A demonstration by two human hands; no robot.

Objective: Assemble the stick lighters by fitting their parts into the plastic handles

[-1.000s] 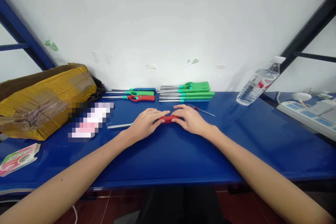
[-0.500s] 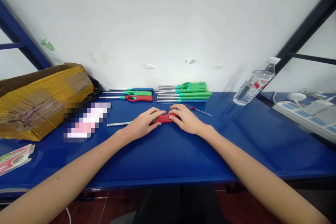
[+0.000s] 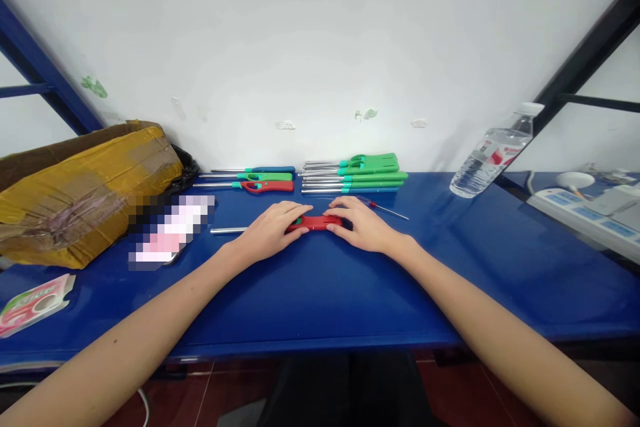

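Note:
A red gas lighter (image 3: 315,222) lies level on the blue table, its metal barrel (image 3: 227,230) pointing left. My left hand (image 3: 270,230) is closed around its front part near the trigger, with the thumb along the near side. At the handle's rear end my right hand (image 3: 365,223) pinches it between thumb and fingers. A stretch of red handle shows between the two hands. Just behind my right hand lies a thin screwdriver (image 3: 387,209) with a red part, partly hidden by the fingers.
Three lighters, among them a red one (image 3: 270,185), lie at the back. A stack of green and blue lighters (image 3: 373,177) is beside them. A taped carton (image 3: 90,193), blurred-out flat item (image 3: 173,230) and card package (image 3: 37,303) are left; a water bottle (image 3: 490,153) and power strip (image 3: 585,217) are right.
The view has shifted slightly. My right hand has slid a little toward the handle's rear end, so more red handle shows between my hands. Both hands still hold the lighter.

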